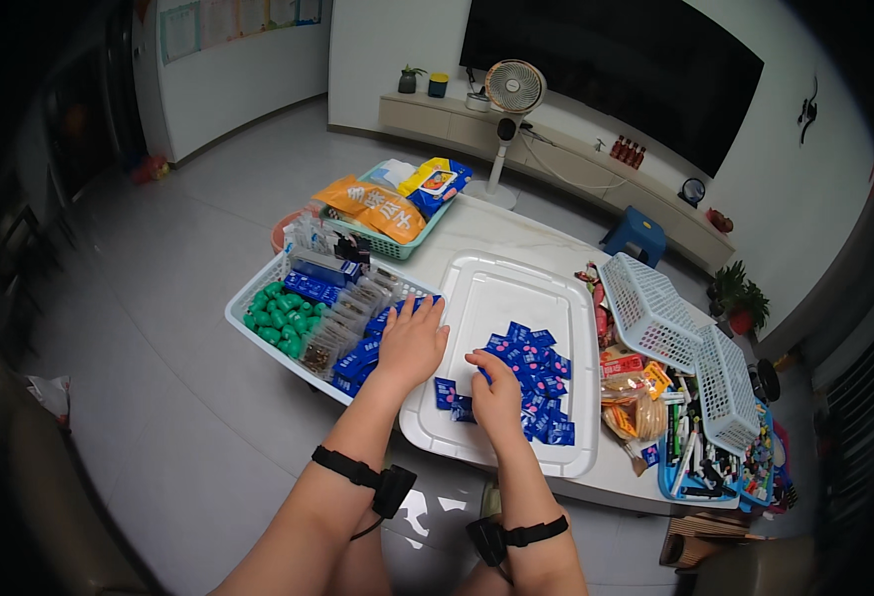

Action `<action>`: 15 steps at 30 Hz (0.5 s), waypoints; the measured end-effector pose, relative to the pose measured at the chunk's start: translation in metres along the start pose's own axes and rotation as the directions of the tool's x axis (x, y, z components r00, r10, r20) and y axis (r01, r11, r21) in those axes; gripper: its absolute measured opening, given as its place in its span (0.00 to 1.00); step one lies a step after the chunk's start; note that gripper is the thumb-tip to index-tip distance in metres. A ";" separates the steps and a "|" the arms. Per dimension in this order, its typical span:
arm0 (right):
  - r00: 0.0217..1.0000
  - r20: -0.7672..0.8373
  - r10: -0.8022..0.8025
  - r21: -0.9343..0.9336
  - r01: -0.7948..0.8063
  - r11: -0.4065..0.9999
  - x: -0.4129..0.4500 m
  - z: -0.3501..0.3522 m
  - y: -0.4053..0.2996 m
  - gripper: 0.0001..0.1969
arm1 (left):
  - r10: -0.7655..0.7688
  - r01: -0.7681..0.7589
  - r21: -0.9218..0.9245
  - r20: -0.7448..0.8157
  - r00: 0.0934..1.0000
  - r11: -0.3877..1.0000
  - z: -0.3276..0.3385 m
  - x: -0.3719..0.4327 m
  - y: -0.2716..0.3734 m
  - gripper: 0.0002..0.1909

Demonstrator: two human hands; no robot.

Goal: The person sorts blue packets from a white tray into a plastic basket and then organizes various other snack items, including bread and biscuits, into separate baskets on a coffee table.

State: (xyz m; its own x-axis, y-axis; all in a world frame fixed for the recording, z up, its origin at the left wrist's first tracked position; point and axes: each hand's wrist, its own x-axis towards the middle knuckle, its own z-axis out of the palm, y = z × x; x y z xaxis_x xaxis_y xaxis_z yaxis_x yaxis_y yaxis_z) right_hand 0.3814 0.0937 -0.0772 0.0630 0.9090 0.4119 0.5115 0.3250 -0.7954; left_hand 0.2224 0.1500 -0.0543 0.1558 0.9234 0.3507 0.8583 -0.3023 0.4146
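Note:
My left hand point(413, 344) lies palm down, fingers spread, over blue packets point(362, 357) at the right side of a white plastic basket point(258, 344). The basket also holds green wrapped pieces point(280, 316), clear sachets point(332, 328) with dark contents and blue boxes point(314, 287). My right hand point(498, 391), its fingers curled, is at the left edge of a pile of small blue packets point(537, 372) on a white plastic lid point(586, 335). Whether a packet is between its fingers cannot be told.
Behind the basket stands a green basket point(407, 249) with an orange snack bag point(373, 208) and a wipes pack point(437, 182). Right of the lid are two light blue baskets point(649, 305), bagged snacks point(630, 398), a brush point(636, 458) and a blue tray of markers point(697, 495). Beyond stands a fan point(507, 130).

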 end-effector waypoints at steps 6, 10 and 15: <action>0.990 -0.019 0.138 -0.092 -0.140 0.986 0.013 -0.048 0.015 0.13 | -0.114 0.098 0.114 0.140 0.984 0.989 -0.003 0.006 0.003 0.26; 0.988 -0.044 0.146 -0.232 -0.152 0.961 0.014 -0.073 0.025 0.14 | -0.099 0.086 0.226 0.049 0.994 0.970 -0.004 0.000 0.016 0.25; 0.933 -0.010 0.360 -0.300 -0.346 0.889 0.009 -0.101 0.038 0.14 | 0.125 -0.107 -0.096 0.215 0.969 0.990 -0.009 -0.024 0.058 0.18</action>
State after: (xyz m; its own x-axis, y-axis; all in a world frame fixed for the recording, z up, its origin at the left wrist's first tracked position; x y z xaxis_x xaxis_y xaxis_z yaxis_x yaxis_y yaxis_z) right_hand 0.4882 0.0876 -0.0586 0.2510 0.9626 0.1024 0.6898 -0.1037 -0.7165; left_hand 0.2644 0.1082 -0.0306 0.3631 0.9075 0.2113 0.7862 -0.4201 0.4533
